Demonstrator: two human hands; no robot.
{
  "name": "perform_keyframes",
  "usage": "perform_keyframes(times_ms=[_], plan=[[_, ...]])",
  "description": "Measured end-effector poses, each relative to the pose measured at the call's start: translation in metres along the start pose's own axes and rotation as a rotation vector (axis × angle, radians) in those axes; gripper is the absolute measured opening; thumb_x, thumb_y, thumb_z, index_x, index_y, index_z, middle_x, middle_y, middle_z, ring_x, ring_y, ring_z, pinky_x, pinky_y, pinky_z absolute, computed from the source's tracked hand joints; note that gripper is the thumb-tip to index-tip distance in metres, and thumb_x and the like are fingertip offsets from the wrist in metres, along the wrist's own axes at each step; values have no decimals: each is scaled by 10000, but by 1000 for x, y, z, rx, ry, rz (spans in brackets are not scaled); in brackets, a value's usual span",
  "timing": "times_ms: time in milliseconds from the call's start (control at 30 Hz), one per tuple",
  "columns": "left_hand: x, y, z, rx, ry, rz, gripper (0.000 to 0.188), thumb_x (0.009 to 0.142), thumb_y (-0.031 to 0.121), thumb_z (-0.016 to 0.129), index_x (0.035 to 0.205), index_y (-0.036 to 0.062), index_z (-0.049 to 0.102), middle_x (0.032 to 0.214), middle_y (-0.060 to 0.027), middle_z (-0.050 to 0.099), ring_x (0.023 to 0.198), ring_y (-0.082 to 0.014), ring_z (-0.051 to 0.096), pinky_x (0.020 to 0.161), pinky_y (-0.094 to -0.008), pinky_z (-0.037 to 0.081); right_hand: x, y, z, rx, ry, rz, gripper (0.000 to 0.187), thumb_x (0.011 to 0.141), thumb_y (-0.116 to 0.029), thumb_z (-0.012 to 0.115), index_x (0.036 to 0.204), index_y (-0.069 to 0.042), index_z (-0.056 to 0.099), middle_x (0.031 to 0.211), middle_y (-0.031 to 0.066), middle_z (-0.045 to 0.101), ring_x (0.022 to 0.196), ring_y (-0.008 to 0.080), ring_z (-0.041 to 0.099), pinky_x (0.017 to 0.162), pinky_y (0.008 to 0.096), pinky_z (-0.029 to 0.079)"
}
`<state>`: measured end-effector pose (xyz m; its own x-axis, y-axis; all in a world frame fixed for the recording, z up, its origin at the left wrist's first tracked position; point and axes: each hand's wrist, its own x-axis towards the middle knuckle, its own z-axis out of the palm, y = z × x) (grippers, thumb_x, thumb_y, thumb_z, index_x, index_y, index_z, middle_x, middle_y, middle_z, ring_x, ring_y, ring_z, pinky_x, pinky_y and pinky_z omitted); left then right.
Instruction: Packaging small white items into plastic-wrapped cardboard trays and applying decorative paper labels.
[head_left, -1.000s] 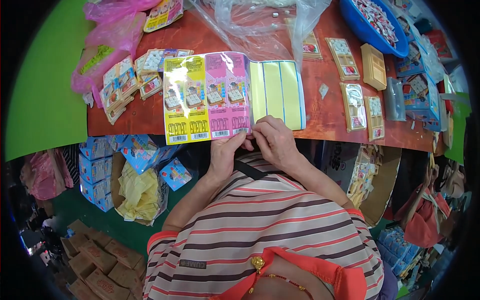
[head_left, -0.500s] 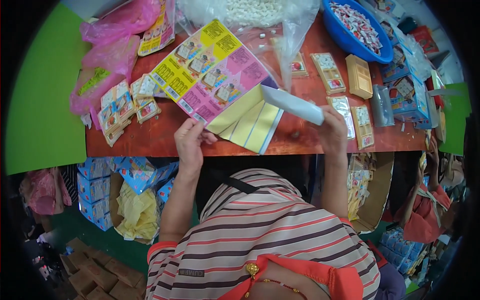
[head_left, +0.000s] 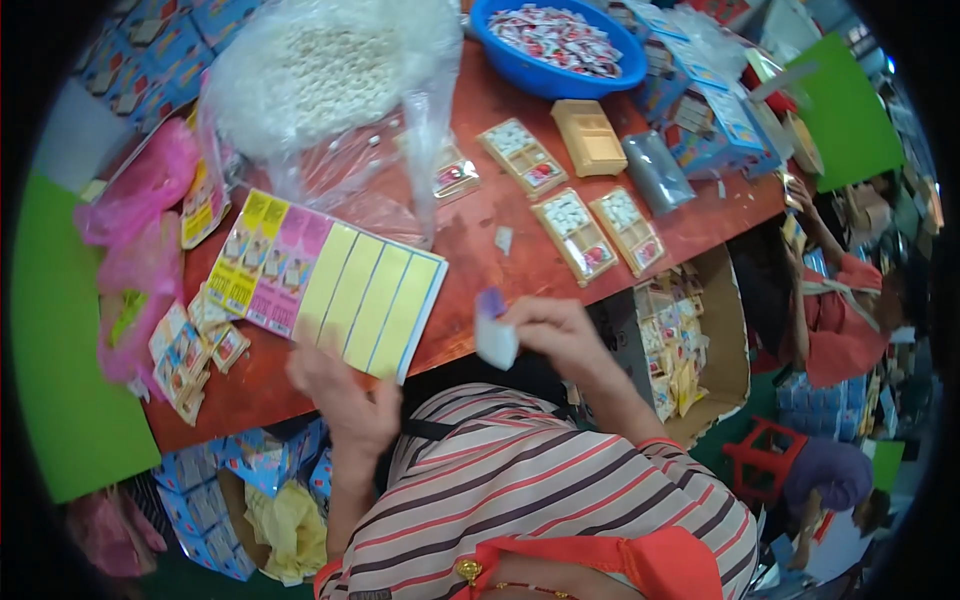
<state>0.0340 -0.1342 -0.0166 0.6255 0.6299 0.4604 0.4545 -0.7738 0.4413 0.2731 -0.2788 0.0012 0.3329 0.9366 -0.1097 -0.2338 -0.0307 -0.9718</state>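
A sticker sheet point(head_left: 345, 290) lies on the red table, its left part printed yellow and pink, its right part bare pale-yellow backing with blue lines. At its near edge is my left hand point(head_left: 350, 405), blurred, thumb and fingers apart. The fingertips overlap the sheet's edge; whether they press on it I cannot tell. My right hand point(head_left: 560, 345) pinches a peeled label point(head_left: 496, 340), its white back showing and a purple end sticking up, off the sheet to the right. Three small compartment trays with white pieces and red packets, including one tray point(head_left: 575, 235), lie beyond my right hand.
A clear bag of white pieces point(head_left: 345, 80) and a blue basin of small packets point(head_left: 560, 45) stand at the back. Stacked empty trays point(head_left: 588, 138) sit beside a grey roll point(head_left: 657, 172). Filled packs point(head_left: 180, 355) lie left; a carton point(head_left: 720, 340) of packs stands below right.
The view has swung right. The label came away from the sheet in my right hand, which moved nearer my body. The sheet now lies flat, and my left hand's grip on its corner has loosened.
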Motion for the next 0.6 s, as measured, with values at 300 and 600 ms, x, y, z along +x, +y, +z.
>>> perform_keyframes(times_ms=[300,600], plan=[[5,40,57,-857,-314,-198,356,875,40,521,1218,-32,582,1106,-190,660,1086,-352,621,983,-421,425,11,-10,-3,-344,-200,-227,191,895,-119,587,1036,7,616,1009,107,620,957,196,592,833,318,457],[7,41,49,-1820,-222,-756,371,900,49,531,1258,-47,528,1198,-240,611,1064,-371,634,986,-493,461,49,53,-92,-1652,480,-338,589,856,-307,642,1340,-26,461,1406,186,425,1288,344,411,991,456,339]])
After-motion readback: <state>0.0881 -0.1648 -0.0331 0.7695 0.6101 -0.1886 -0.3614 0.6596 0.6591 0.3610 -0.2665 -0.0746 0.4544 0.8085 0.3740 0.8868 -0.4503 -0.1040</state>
